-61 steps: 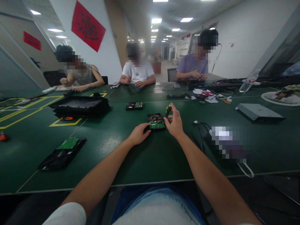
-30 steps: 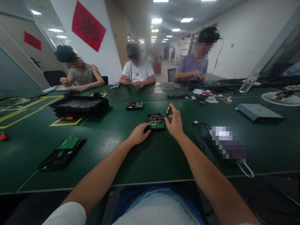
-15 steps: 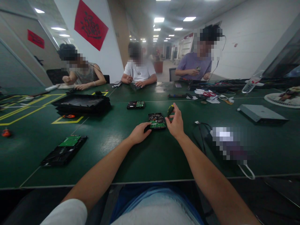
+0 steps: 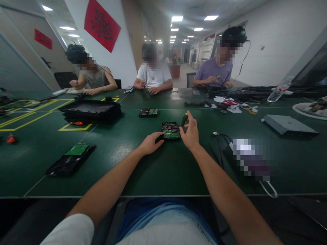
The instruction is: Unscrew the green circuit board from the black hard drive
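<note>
A hard drive (image 4: 170, 126) with a green circuit board lies on the green table in front of me. My left hand (image 4: 151, 143) grips its left edge, thumb at the near corner and fingers along the side. At the drive's right side, my right hand (image 4: 190, 134) is closed around a screwdriver (image 4: 184, 118) with a dark green and yellow handle. The handle points up and its lower end is near the drive's right edge; the tip is too small to make out.
Another hard drive (image 4: 148, 112) lies farther back, and a black drive caddy (image 4: 71, 159) with a green board at left. Stacked black trays (image 4: 90, 111) stand behind it. To the right are a black cable (image 4: 219, 149), a grey metal box (image 4: 289, 124) and a bottle (image 4: 278, 91). Several people sit opposite.
The camera view has shifted slightly. The screwdriver handle stands a little more upright in my right hand. My left hand stays on the hard drive.
</note>
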### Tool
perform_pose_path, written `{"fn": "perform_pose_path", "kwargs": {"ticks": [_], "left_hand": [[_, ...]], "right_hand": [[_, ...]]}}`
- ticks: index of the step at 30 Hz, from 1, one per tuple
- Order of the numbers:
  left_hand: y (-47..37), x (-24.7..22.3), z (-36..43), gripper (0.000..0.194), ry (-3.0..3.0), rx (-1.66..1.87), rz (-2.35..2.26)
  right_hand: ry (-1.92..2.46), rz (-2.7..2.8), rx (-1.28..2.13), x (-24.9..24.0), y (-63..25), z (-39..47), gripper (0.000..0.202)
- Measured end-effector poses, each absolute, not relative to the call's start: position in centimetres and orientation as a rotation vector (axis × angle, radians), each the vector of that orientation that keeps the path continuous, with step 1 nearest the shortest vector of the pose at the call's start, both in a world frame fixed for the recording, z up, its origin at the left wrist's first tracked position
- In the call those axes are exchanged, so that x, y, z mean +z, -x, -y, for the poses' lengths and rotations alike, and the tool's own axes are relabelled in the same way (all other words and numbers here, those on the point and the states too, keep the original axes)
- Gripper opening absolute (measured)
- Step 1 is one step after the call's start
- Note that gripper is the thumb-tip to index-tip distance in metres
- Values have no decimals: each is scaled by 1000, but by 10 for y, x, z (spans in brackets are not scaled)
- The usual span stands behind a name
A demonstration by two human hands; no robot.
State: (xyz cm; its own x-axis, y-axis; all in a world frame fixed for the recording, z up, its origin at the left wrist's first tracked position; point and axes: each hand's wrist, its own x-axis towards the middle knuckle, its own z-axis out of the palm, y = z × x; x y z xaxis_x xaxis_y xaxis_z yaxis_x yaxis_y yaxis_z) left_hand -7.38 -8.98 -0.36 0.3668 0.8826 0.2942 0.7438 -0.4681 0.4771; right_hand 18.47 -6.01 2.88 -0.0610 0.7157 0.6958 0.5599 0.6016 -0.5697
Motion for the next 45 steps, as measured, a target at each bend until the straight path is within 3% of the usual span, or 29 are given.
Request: {"fn": "perform_pose_path", "kwargs": {"ticks": [45], "left_hand": [[68,2,94,50,-2372,764,-1467]], "right_hand": [[1048,1729,186,26,-188,58,84]]}}
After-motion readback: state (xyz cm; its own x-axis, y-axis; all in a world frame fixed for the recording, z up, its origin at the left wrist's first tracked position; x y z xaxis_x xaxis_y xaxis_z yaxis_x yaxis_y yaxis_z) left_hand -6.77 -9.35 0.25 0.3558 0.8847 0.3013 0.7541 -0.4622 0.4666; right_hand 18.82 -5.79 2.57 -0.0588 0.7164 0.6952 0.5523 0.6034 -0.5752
